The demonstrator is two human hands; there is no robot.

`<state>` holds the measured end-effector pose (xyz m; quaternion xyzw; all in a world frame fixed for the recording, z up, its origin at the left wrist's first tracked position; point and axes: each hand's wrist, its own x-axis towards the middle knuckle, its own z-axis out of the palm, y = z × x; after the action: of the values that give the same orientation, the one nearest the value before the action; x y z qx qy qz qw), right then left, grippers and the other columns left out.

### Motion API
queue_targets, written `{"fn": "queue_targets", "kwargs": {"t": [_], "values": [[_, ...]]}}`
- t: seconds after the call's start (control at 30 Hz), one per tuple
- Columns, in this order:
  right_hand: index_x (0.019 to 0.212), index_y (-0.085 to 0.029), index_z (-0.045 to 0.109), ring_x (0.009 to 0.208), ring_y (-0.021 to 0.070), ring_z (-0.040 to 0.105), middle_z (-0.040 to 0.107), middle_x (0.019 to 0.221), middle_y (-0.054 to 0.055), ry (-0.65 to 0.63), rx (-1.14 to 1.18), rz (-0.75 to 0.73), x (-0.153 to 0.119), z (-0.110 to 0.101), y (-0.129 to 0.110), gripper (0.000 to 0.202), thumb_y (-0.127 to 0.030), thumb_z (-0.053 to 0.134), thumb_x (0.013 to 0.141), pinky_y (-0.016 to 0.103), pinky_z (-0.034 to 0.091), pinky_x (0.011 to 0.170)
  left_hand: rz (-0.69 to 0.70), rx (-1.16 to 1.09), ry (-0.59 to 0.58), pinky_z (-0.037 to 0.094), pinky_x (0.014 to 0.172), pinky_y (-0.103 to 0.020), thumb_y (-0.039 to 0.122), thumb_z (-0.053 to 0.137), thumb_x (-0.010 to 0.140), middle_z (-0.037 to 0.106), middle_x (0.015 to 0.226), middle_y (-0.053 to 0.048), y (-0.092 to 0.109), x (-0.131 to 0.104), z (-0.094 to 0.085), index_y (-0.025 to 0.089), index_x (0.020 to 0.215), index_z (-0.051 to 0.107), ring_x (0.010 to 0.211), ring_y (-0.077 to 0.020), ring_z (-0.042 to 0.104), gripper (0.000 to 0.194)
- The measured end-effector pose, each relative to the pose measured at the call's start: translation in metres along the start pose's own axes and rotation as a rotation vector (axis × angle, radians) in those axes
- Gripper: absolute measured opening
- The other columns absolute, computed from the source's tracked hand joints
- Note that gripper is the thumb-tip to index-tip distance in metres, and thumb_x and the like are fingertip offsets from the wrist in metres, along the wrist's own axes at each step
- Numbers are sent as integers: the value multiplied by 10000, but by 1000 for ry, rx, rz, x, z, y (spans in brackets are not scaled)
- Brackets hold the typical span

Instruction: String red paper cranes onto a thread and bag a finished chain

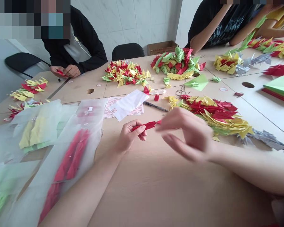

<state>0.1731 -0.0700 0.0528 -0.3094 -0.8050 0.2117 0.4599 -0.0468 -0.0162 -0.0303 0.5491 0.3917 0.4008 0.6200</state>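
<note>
My left hand (pixel 132 134) is closed on a short string of red folded paper pieces (pixel 149 125), which points to the right over the table. My right hand (pixel 188 134) is raised beside the string's right end, blurred by motion. Its thumb and index finger curve toward the red tip; whether they pinch anything is too blurred to tell. Behind that hand lie strings of yellow and red folded paper (pixel 215 110), with grey ones (pixel 267 138) at their right. A black pen (pixel 156 106) rests beyond my hands, beside a white paper sheet (pixel 130 102).
Clear plastic bags (pixel 85 151) with red, yellow and green folded strings cover the left side. Piles of colourful folded paper (pixel 125 73) stand farther back. Green and red paper sheets (pixel 280 88) lie at right. People sit across the table (pixel 137 176), one handling a red piece.
</note>
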Motion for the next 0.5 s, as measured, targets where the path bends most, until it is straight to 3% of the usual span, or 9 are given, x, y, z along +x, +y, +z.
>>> {"fn": "queue_targets", "kwargs": {"t": [0.1,0.2,0.37,0.5], "values": [[1099,-207,655,962,212,639,667,1063,94,-14,-48,92,15,18,48,202,-262,554,932,354,543,829,14,6,35,484,506,-214,344,705,817,651,631,2,1,0,0,144,738,638,507,-100,590,225],[1104,-194,659,923,198,661,699,1063,82,-102,-33,125,14,29,74,226,-284,621,900,313,552,783,-20,-13,62,483,495,-206,347,716,806,664,633,-1,2,1,0,148,744,647,502,-98,595,220],[1019,-184,711,792,153,672,743,920,43,-120,-32,113,7,32,78,156,-227,622,898,271,530,752,-53,-29,69,485,476,-197,355,729,797,676,628,-6,2,1,-1,139,751,665,480,-98,607,229],[1036,-192,730,814,144,695,761,972,29,-129,29,174,6,33,79,179,-217,622,896,242,530,741,-69,-42,62,493,475,-189,356,742,789,697,640,-13,1,1,-2,135,772,681,480,-103,627,230]]}}
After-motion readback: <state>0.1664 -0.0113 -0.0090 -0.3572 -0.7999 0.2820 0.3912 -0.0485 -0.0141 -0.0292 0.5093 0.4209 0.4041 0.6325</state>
